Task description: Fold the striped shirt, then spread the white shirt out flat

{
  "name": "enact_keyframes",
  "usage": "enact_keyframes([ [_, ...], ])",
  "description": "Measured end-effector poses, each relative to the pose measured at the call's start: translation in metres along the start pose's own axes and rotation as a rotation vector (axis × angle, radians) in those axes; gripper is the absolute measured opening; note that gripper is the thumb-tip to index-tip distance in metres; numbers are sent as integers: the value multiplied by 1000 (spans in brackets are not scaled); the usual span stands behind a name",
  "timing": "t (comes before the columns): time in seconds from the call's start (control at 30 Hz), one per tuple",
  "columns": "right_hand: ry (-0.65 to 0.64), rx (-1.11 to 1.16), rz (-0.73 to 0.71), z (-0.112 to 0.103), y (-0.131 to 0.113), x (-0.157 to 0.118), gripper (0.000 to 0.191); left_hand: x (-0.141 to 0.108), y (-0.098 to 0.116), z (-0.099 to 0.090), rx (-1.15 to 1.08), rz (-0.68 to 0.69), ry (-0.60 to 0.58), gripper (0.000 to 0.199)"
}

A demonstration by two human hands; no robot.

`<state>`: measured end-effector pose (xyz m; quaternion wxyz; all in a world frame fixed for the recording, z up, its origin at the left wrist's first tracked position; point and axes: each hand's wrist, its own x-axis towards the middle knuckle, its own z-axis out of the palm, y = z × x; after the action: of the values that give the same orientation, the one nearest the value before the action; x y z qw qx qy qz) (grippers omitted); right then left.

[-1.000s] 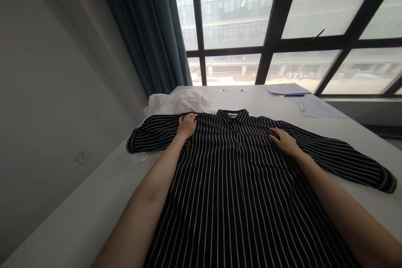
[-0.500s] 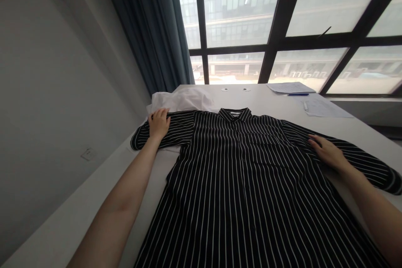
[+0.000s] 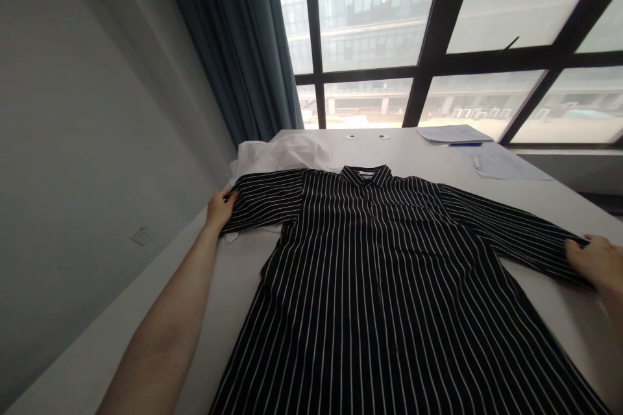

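Note:
A black shirt with thin white stripes (image 3: 350, 272) lies front side up on the white table (image 3: 253, 266), its collar (image 3: 367, 175) toward the window. Both sleeves are spread out to the sides. My left hand (image 3: 221, 209) is closed on the end of the left-hand sleeve, thumb and fingers pinching the cloth. At the far right, my right hand (image 3: 596, 259) grips the end of the other sleeve, which stretches straight from the shoulder. The shirt's lower part runs out of view at the bottom.
Crumpled white cloth (image 3: 282, 152) lies behind the left-hand sleeve. Papers (image 3: 452, 134) and a blue pen (image 3: 466, 144) sit at the table's back right, with another sheet (image 3: 511, 163) nearer. A wall with a socket (image 3: 143, 236) borders the left side; a blue curtain (image 3: 238, 45) hangs beside the window.
My hands have moved outward from resting flat on the sleeves to the sleeve ends and taken hold of them. The right-hand sleeve now looks straighter.

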<state>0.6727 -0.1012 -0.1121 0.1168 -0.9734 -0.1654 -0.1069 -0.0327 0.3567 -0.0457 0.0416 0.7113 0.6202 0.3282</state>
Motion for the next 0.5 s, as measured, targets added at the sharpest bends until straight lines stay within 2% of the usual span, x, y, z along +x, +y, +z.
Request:
enact_keyframes([
  [0.1, -118, 71, 178, -10, -2, -8, 71, -1, 9, -11, 18, -15, 41, 31],
  [0.2, -65, 76, 108, -24, -21, -24, 70, -3, 38, -31, 96, -18, 131, 33],
  [0.3, 32, 83, -100, -37, -56, -43, 65, -12, 88, -49, 129, 51, 156, 34],
  [0.37, 34, 174, -319, -45, -90, -60, 61, -28, 130, -55, 110, 132, 117, 32],
  [0.43, -38, 370, -517, -55, -129, -82, 55, -53, 172, -54, 70, 231, 23, 31],
  [0.5, -197, 614, -619, -66, -170, -112, 48, -85, 208, -46, 7, 356, -130, 30],
])
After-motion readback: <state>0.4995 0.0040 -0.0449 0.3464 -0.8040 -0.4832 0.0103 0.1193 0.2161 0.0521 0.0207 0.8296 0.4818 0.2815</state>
